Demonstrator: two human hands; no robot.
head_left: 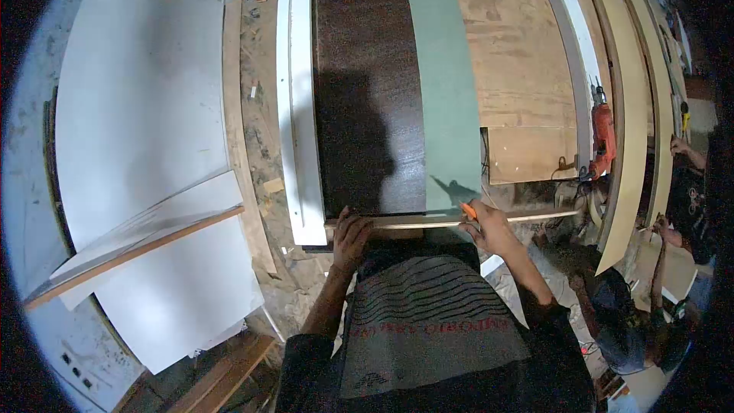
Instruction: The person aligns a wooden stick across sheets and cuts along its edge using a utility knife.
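Note:
A thin, light-edged wooden strip (417,222) lies crosswise at the near end of a dark brown panel (367,53) and a pale green strip (447,84). My left hand (352,239) grips the wooden strip near its left end, with fingertips over the top at the brown panel's near edge. My right hand (493,231) is closed around a small orange tool (468,211), just above the strip by the green piece's near end. The tool's tip is too blurred to make out. The hand's shadow falls on the green surface.
A red power drill (602,138) stands along a white rail at right, beside long cream strips (623,107). White sheets (145,92) lie at left, with a tilted brown-edged board (138,256). Other people (634,313) work at far right. Scraps litter the floor.

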